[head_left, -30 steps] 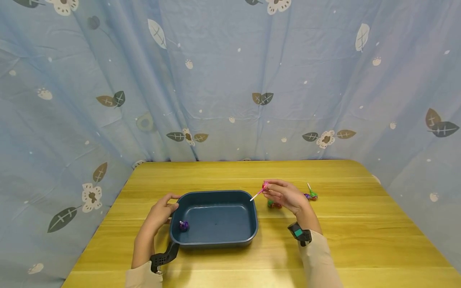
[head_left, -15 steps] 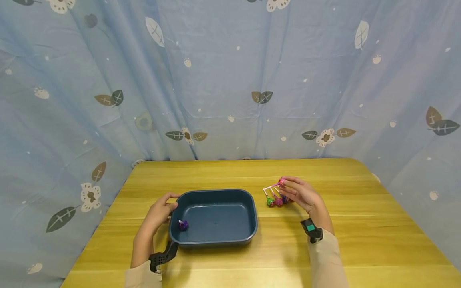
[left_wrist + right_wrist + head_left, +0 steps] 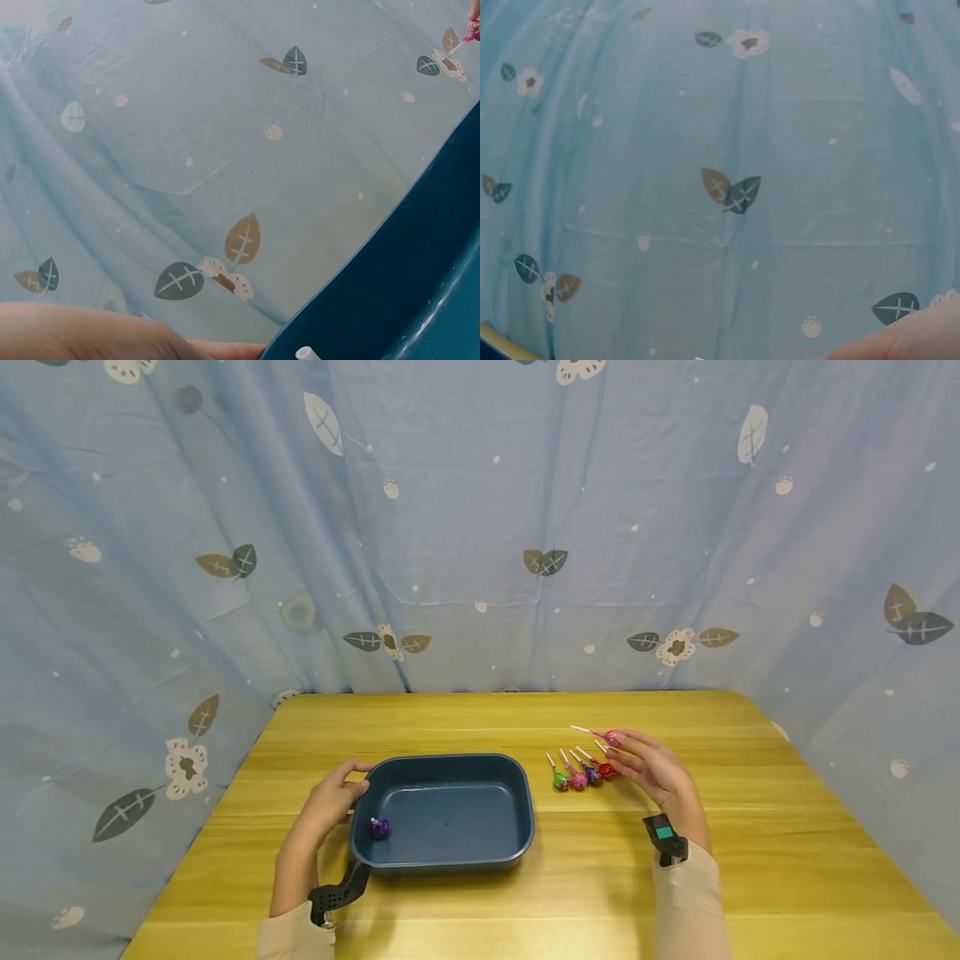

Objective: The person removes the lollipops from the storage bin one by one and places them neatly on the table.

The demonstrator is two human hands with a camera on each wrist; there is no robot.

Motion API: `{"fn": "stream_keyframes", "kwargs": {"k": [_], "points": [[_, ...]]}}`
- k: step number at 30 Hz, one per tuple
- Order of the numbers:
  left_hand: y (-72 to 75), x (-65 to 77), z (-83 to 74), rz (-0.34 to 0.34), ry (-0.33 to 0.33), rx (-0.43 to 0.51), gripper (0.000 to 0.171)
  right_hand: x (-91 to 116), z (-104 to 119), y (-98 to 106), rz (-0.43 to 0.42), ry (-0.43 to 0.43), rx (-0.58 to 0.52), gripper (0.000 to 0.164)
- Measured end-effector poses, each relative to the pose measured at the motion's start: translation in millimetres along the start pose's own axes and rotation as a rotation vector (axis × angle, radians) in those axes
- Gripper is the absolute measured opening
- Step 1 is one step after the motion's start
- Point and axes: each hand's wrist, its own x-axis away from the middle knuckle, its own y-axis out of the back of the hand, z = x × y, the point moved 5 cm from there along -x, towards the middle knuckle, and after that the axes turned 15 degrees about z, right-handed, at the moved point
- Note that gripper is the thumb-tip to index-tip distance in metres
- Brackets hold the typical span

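A lollipop (image 3: pixel 612 738) in a pink wrapper is pinched at its candy end between the thumb and fingers of my right hand (image 3: pixel 660 774). Its white stick points to the upper left, above a row of wrapped lollipops on the table: a green one (image 3: pixel 561 780), a pink one (image 3: pixel 579 780), a purple one (image 3: pixel 592 774) and a red one (image 3: pixel 607 771). My left hand (image 3: pixel 327 802) rests at the back left corner of a dark blue plastic basin (image 3: pixel 450 864), fingers extended along its rim. Inside the basin, a purple lollipop (image 3: pixel 380 828) lies near the left wall, its stick end (image 3: pixel 306 352) showing in the left wrist view.
The wooden table (image 3: pixel 750 860) carries the basin left of centre and the lollipops to its right. A blue patterned curtain (image 3: pixel 480 527) hangs behind the table's back edge and along both sides. Each wrist bears a black strap (image 3: pixel 670 842).
My right hand has moved right, away from the basin, with the pink lollipop, whose stick swung upward. The lollipop row came into view. My left hand and the basin stay in place.
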Motion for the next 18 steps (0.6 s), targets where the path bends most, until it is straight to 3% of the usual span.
{"fn": "stream_keyframes", "kwargs": {"k": [8, 18], "points": [[-0.7, 1.2, 0.7, 0.0, -0.001, -0.005, 0.031, 10.8, 0.9, 17.3, -0.069, 0.001, 0.014, 0.013], [-0.6, -0.2, 1.0, -0.003, 0.008, 0.007, 0.032, 26.1, 2.0, 39.0, -0.154, 0.001, -0.178, 0.022]]}}
